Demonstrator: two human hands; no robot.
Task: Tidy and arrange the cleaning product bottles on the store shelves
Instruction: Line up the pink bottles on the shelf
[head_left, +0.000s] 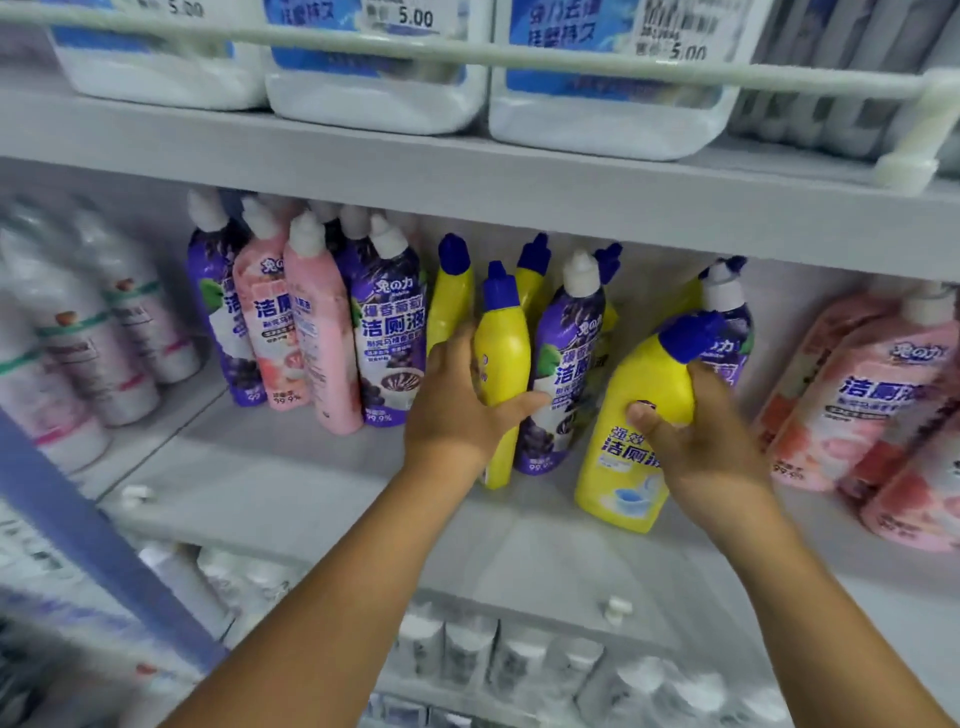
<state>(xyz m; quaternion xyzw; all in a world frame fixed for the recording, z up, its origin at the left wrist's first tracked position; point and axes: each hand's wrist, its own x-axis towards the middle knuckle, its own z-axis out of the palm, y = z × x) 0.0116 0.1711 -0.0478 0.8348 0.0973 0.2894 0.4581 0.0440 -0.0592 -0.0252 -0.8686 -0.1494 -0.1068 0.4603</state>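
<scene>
between our hands a purple bottle (563, 358) stands upright; our left hand (457, 410) grips a slim yellow bottle (501, 364), our right hand (701, 431) holds the leaning yellow bottle (631, 431), tipped rightward, needing straightening.

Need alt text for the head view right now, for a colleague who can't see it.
Each hand grips a yellow bottle: left hand an upright one, right hand a left-tilted one, on a grey shelf. Purple and pink bottles stand around them.
</scene>
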